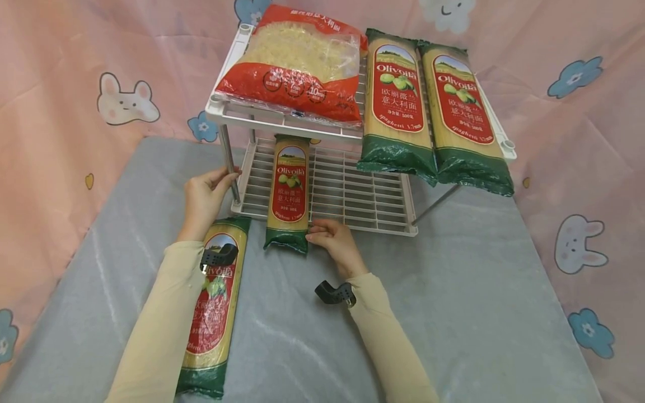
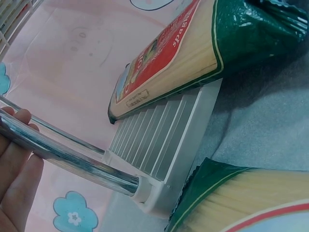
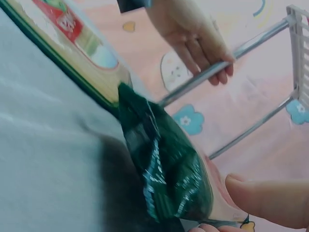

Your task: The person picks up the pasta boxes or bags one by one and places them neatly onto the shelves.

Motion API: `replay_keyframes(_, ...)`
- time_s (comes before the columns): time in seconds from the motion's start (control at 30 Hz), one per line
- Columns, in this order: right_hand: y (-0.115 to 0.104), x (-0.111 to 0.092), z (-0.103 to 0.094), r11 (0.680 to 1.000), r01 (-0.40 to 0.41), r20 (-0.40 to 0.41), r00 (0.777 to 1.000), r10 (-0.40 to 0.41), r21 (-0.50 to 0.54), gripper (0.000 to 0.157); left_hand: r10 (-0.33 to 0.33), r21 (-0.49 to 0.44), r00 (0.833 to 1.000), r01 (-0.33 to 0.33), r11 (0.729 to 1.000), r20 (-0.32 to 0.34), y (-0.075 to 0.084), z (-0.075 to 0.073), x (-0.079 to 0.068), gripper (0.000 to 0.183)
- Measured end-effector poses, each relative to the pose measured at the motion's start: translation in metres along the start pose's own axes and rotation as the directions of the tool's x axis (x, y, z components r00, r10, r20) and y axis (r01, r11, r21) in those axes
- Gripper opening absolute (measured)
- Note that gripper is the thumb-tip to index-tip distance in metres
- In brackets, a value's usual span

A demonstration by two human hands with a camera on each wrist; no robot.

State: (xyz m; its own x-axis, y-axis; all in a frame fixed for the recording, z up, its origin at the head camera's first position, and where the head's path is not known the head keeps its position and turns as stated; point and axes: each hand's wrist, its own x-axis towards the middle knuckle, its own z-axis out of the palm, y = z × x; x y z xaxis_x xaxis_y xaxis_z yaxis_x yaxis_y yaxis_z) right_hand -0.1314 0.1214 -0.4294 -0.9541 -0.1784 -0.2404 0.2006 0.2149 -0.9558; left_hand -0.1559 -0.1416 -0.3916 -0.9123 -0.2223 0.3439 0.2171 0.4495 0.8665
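A two-tier white rack (image 1: 378, 220) with metal posts stands on a grey cloth. My left hand (image 1: 205, 196) grips its front left metal post (image 2: 91, 171), fingers and thumb about it in the left wrist view. On the lower shelf lies a green-ended spaghetti pack (image 1: 289, 190), its near end jutting past the front edge. My right hand (image 1: 335, 243) pinches that pack's right side near this end; in the right wrist view the thumb (image 3: 265, 200) is over it, the other fingers mostly out of frame. Another spaghetti pack (image 1: 233, 313) lies on the cloth, partly under my left forearm.
On the upper shelf rest a red bag of short pasta (image 1: 302, 67) at left and two spaghetti packs, one (image 1: 398, 106) beside the other (image 1: 461, 112), both jutting over the front edge. A pink patterned curtain (image 1: 161, 50) hangs behind. Each wrist wears a black camera mount (image 1: 335, 293).
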Motion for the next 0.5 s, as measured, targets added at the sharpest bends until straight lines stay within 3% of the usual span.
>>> replay_keyframes(0.5,0.025,-0.041,0.024,0.978,-0.005,0.008,1.000,0.003,0.211,0.043,-0.005,-0.015,1.000,0.005,1.000,0.003,0.001,0.001,0.000,0.027)
